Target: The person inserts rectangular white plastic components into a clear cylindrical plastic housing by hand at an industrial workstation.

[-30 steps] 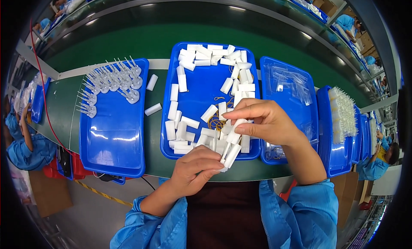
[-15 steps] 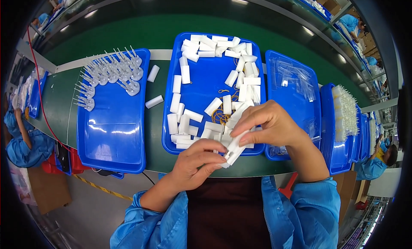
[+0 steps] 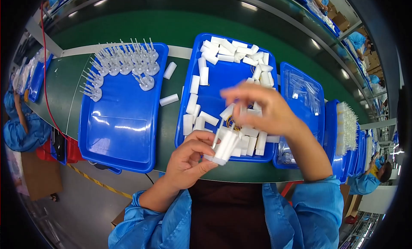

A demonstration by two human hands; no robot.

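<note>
Near the front edge of the middle tray, my left hand (image 3: 189, 158) is closed on a pronged plastic piece (image 3: 209, 159) with white foam blocks (image 3: 227, 146) standing on it. Thin clear prongs rise beside the blocks, and the fingers cover part of the base. My right hand (image 3: 262, 106) is above the middle blue tray (image 3: 195, 51), apart from the held piece. Motion blurs it, but thumb and forefinger look spread with nothing visible between them. Below and around it, the tray contains many loose white blocks and some yellowish rubber bands (image 3: 230, 121).
A left blue tray (image 3: 118, 141) holds rows of clear pronged pieces (image 3: 124, 62). Two loose foam blocks (image 3: 169, 100) lie between trays. Right of the middle, another tray (image 3: 300, 120) contains clear plastic strips (image 3: 300, 88). Beyond stands a stack of white pronged pieces (image 3: 345, 124). Co-workers sit at both sides.
My right hand has let go of the foam blocks and lifted up and away over the tray. My left hand keeps hold, the piece now more upright. The whole view has shifted slightly.
</note>
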